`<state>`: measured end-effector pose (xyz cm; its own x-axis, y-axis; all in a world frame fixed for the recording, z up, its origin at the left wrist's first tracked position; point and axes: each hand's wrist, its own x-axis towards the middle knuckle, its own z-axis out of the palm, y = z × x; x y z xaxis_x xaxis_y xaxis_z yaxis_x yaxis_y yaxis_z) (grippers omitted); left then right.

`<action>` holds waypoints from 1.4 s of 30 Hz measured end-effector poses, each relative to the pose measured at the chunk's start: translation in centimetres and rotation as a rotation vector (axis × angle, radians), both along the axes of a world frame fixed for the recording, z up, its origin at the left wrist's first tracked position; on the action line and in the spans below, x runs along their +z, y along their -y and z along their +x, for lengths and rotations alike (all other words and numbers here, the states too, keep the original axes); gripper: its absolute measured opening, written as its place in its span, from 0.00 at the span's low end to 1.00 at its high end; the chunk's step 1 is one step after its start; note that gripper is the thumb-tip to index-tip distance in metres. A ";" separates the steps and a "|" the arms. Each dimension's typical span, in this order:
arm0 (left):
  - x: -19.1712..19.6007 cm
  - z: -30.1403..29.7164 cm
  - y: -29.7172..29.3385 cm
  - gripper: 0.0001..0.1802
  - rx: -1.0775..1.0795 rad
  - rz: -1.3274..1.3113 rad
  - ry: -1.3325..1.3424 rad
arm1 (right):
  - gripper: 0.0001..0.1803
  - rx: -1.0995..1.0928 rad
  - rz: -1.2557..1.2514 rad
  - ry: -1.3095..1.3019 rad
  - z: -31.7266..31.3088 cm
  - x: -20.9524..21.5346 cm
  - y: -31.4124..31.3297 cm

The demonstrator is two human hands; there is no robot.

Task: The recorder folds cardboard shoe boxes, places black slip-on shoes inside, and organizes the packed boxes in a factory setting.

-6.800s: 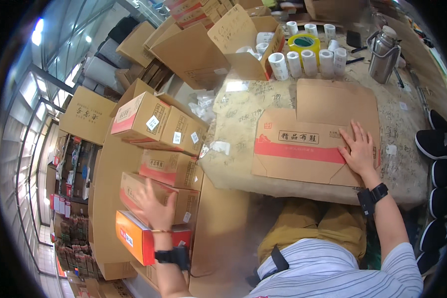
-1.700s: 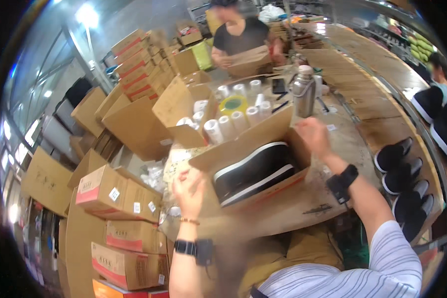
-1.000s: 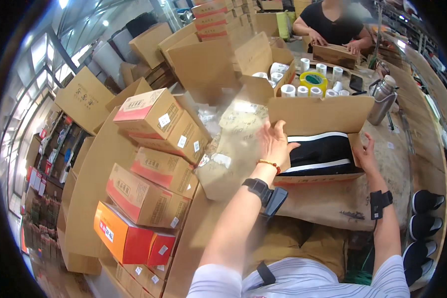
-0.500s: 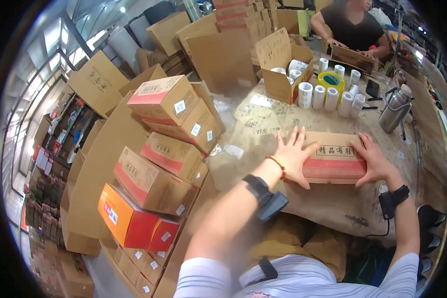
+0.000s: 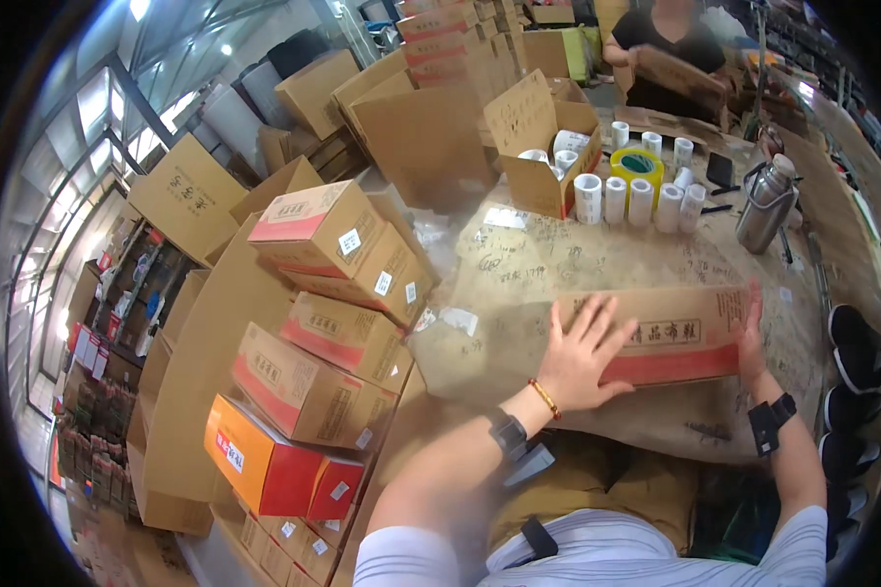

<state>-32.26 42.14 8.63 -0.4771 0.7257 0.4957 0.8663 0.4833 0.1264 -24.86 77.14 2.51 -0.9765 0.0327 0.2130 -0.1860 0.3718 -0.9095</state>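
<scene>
Head view: left hand (image 5: 585, 364) lies over the left part of a brown carton (image 5: 677, 311) with a red band, fingers spread wide, thumb apart. Right hand (image 5: 752, 340) bears against the carton's right end, fingers extended and close together. Left forearm slants up rightward; right forearm rises more steeply, leaning left. Carton rests on the table (image 5: 485, 367), nearer the person than the white rolls (image 5: 641, 203).

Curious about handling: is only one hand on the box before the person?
No: the left hand and right hand touch the box toward opposite ends.
</scene>
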 end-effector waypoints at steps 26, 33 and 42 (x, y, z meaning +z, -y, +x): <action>8.7 -5.7 31.9 0.38 0.570 1.451 0.906 | 0.22 -0.087 -0.628 0.231 -0.6 -2.3 17.4; 6.2 -6.2 30.9 0.47 1.425 0.002 0.477 | 0.18 -0.069 -0.791 0.216 1.8 -4.6 13.9; 0.1 -0.4 12.1 0.40 0.466 0.065 0.075 | 0.13 -0.036 -0.557 0.181 1.3 -5.3 15.3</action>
<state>-32.66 30.03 8.75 -0.7809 0.3944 0.4844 0.5462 0.8074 0.2231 -23.52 61.84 -2.75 -0.9920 0.1253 -0.0160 -0.0054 -0.1682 -0.9857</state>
